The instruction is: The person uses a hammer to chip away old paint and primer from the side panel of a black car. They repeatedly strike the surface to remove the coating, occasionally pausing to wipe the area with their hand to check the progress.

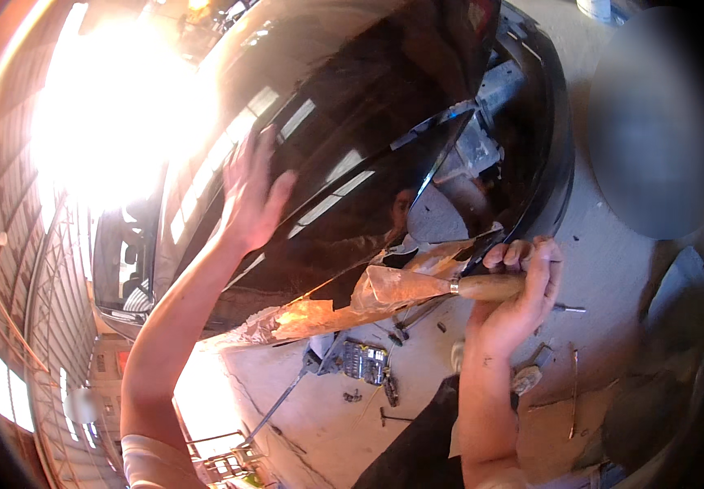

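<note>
Clamping a wooden-handled, flat triangular scraper (pixel 429 285) at a ragged orange-brown edge (pixel 307 319), the right hand (pixel 529 295) is engaged; the left hand's (pixel 252 200) grip is apart over glossy black car bodywork (pixel 335 122). Edge judged rough, unfinished.

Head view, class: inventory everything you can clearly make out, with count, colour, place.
Car: one, dark, centre to top
Rough patch: one, orange, car's lower edge
Scraper: one, brown handle, in right grip
Tool case: one, dark, floor below car
T-shaped tool: one, dark, floor below case
Long bar: one, grey, left of case
Thin rod: one, brownish, floor at right
Bright glare: one, white, upper left
Forearms: two, bare, lower edge
Left grip: one, bare, over car, contact unclear
Right grip: one, bare, around scraper handle
</note>
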